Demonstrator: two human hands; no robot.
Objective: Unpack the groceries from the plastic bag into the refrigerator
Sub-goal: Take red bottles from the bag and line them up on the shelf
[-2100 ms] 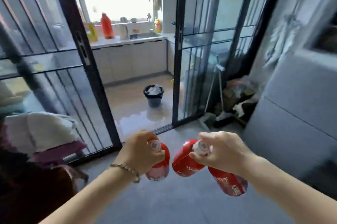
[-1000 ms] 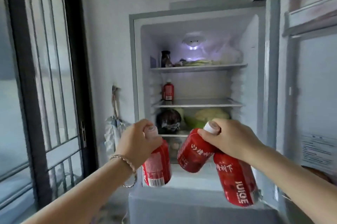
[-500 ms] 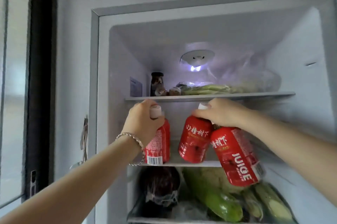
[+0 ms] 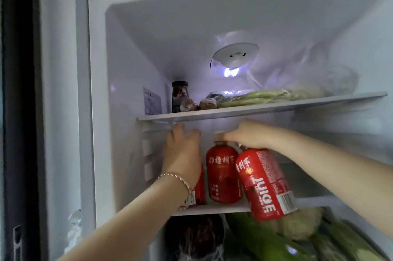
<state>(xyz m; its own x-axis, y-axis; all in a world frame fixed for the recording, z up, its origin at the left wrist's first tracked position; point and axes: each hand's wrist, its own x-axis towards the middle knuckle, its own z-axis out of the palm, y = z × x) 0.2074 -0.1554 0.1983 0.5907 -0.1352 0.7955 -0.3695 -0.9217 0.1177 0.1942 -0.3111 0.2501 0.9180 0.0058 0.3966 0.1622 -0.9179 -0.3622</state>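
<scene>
Setting these down well means seating each base flat on the white middle shelf (image 4: 212, 209) of the white refrigerator (image 4: 95, 111) before letting go. At nine o'clock the left hand (image 4: 182, 154), fingers spread, covers a red plastic juice bottle (image 4: 201, 186) standing there; contact I cannot tell. At its three o'clock the right hand (image 4: 248, 135) pinches the necks of an upright red juice bottle (image 4: 222, 175) and a tilted red juice bottle (image 4: 265, 184) overhanging the lip, which likely needs righting first. At twelve o'clock the upper shelf (image 4: 255, 108) carries a dark glass jar (image 4: 179, 94) and bagged green stalks (image 4: 265, 96); at six, green vegetables (image 4: 265, 246) fill the lower compartment.
</scene>
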